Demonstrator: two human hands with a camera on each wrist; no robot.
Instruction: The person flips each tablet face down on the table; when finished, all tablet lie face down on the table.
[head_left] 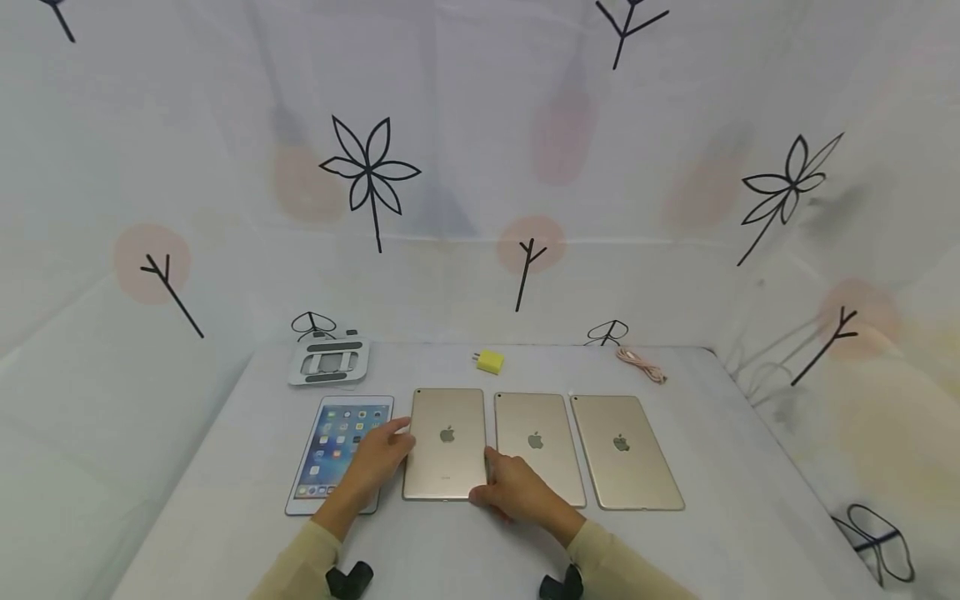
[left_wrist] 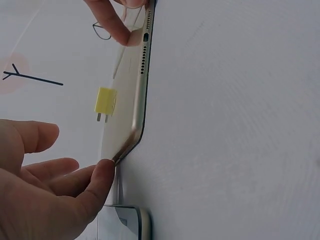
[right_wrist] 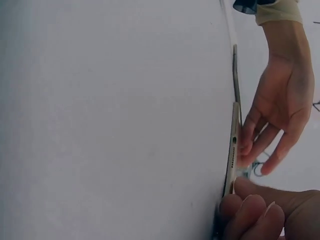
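A gold tablet (head_left: 448,458), face down with its apple logo showing, lies between my two hands in the head view. My left hand (head_left: 381,457) holds it by the left edge; in the left wrist view the thumb (left_wrist: 104,175) is right at its corner, the forefinger spread away. My right hand (head_left: 519,490) pinches the lower right corner, thumb on the gold back in the right wrist view. Under my left forearm lies a white tablet (head_left: 337,442) with a lit screen of app icons. Two more gold tablets (head_left: 536,417) (head_left: 626,458) lie face down to the right.
Behind the tablets stand a white-and-grey folding stand (head_left: 330,362) at the back left, a yellow plug charger (head_left: 491,361) in the middle and a pink coiled cable (head_left: 640,365) at the right. White cloth (head_left: 442,283) with drawn flowers hangs behind the white table (head_left: 750,533).
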